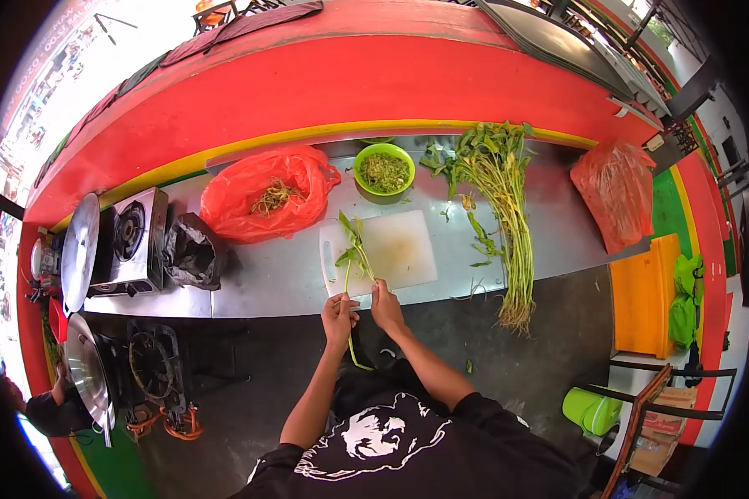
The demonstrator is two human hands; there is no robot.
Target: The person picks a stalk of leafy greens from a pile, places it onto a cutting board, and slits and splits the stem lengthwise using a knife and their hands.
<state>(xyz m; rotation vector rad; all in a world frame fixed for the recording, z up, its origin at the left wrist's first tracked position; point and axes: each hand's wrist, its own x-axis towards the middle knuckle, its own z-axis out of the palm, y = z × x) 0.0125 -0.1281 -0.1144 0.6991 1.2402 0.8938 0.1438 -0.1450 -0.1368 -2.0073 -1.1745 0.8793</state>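
My left hand (pixel 339 318) is closed around a long green water spinach stem (pixel 355 356), whose lower end hangs below the table edge. Close beside it, my right hand (pixel 385 306) pinches a leafy piece of water spinach (pixel 356 248) that reaches up over the white cutting board (pixel 416 241). Whether the two pieces are still joined is hard to make out. A brownish stain marks the board. Behind it stands a green bowl (pixel 381 195) of cut greens. To the right lies a large bunch of water spinach (pixel 508 216), roots toward me.
An open red plastic bag (pixel 225 204) holds root trimmings. A black bag (pixel 195 254) and a gas stove (pixel 137 233) stand left on the metal table (pixel 266 279). Another red bag (pixel 616 195) is at the right end. A green bucket (pixel 591 412) sits low right. A person's arm (pixel 57 395) shows far left.
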